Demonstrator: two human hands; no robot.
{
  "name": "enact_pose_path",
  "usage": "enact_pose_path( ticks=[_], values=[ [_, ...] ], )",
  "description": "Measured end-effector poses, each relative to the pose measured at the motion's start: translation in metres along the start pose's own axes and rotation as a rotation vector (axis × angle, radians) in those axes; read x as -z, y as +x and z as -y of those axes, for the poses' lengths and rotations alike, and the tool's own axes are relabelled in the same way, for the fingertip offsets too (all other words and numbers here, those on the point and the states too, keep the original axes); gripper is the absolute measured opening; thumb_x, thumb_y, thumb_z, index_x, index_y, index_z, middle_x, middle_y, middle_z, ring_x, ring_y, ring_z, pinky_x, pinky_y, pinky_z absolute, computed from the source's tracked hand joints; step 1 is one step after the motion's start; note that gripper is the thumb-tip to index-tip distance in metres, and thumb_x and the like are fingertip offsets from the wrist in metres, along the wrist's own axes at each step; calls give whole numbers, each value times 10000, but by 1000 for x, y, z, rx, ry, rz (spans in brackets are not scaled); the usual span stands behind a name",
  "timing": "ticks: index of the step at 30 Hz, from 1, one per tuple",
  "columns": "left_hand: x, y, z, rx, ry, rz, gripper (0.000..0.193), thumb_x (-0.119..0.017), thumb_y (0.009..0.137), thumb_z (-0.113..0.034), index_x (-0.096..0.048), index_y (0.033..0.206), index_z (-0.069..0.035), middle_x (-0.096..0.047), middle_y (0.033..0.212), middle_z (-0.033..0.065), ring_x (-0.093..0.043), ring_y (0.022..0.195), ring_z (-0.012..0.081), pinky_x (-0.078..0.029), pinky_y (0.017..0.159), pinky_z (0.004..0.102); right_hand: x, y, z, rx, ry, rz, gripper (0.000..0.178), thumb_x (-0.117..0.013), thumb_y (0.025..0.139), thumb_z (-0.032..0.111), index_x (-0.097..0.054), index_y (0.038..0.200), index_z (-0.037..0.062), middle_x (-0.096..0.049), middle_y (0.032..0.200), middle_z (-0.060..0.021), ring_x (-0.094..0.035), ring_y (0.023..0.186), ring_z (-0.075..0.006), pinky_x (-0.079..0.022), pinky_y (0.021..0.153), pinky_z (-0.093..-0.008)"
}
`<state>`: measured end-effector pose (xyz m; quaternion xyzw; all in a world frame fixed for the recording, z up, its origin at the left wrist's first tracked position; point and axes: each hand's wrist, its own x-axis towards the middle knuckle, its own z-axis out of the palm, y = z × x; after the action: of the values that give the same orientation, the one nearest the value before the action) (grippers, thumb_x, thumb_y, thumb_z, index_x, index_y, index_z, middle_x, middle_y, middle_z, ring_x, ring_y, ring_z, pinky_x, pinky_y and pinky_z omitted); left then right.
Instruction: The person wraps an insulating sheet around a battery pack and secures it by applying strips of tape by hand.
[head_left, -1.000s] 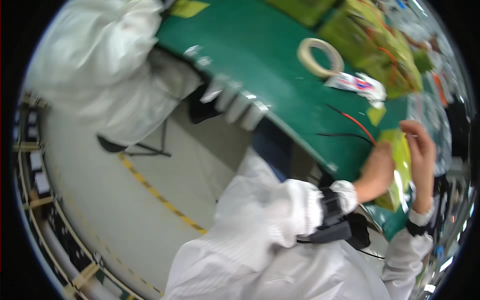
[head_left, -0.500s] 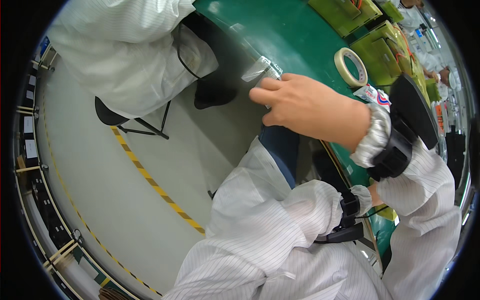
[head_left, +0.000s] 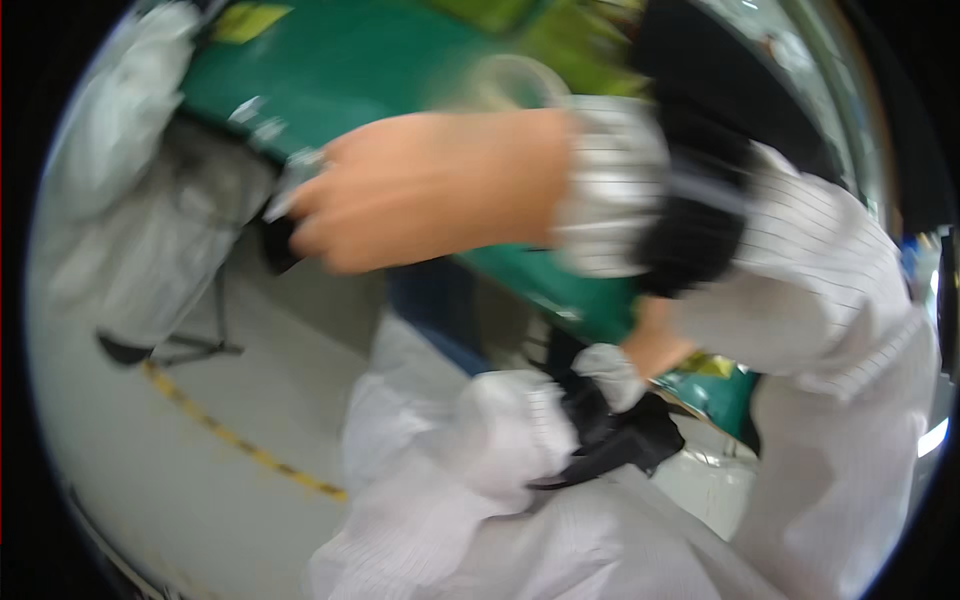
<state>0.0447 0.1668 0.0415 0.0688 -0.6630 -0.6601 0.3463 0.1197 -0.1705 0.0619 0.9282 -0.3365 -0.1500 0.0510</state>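
Observation:
My right hand (head_left: 430,188) reaches leftward over the edge of the green-topped table (head_left: 330,65), blurred by motion. Its fingers are closed on a clear, shiny plastic packet (head_left: 297,170), part of which shows beyond the fingertips. My left hand (head_left: 658,338) is low on the right by the table's near side, under the right arm. The striped right sleeve hides its fingers. Just behind the right wrist lies a smeared roll of pale tape (head_left: 548,78). Another glossy clear patch (head_left: 258,118), too blurred to name, shows near the table's left edge.
Yellow-green bins (head_left: 585,50) stand along the back of the table. A person in a white coat (head_left: 120,230) sits close at the left on a black stool (head_left: 125,348). Yellow-and-black striped tape (head_left: 235,440) runs across the grey floor.
The whole view has swung, so table, tape roll and seated person appear farther left and everything is blurred. My right hand now has the clear packet at its fingertips, beside the seated person.

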Motion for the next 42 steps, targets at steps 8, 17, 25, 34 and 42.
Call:
enact_pose_path(
  ticks=[8,17,25,34,42],
  values=[
    [86,31,59,190,86,28,451,-437,835,-108,-378,1190,163,-406,1243,340,-393,1195,413,-255,1058,419,19,-44,-14,163,85,-73,172,-595,658,105,-548,799,19,-535,931,-66,-522,925,-221,-458,759,-320],
    [104,28,43,254,37,176,477,-466,853,-121,-332,1222,149,-366,1285,333,-343,1239,409,-230,1077,405,2,-59,-16,201,-15,-417,188,-593,637,71,-506,792,10,-517,872,-96,-535,812,-237,-484,689,-311],
    [111,28,43,302,91,207,499,-454,866,-122,-290,1261,134,-332,1314,323,-321,1256,406,-226,1084,407,-4,-69,-27,229,2,-488,191,-597,637,87,-505,779,-2,-516,849,-101,-529,785,-232,-479,669,-313],
    [127,33,17,409,-223,292,482,-478,826,-93,-368,1219,163,-416,1238,322,-389,1189,414,-271,1049,414,87,-131,-16,-80,231,-431,190,-567,725,-63,-512,905,-33,-547,891,-134,-528,746,-218,-448,669,-297],
    [130,9,63,202,67,210,483,-484,862,-133,-366,1217,172,-393,1267,346,-365,1217,446,-338,1012,412,26,-290,77,-1327,1019,-616,81,-557,848,6,-495,900,-2,-512,850,-20,-485,798,-105,-402,751,-243]
  ],
)
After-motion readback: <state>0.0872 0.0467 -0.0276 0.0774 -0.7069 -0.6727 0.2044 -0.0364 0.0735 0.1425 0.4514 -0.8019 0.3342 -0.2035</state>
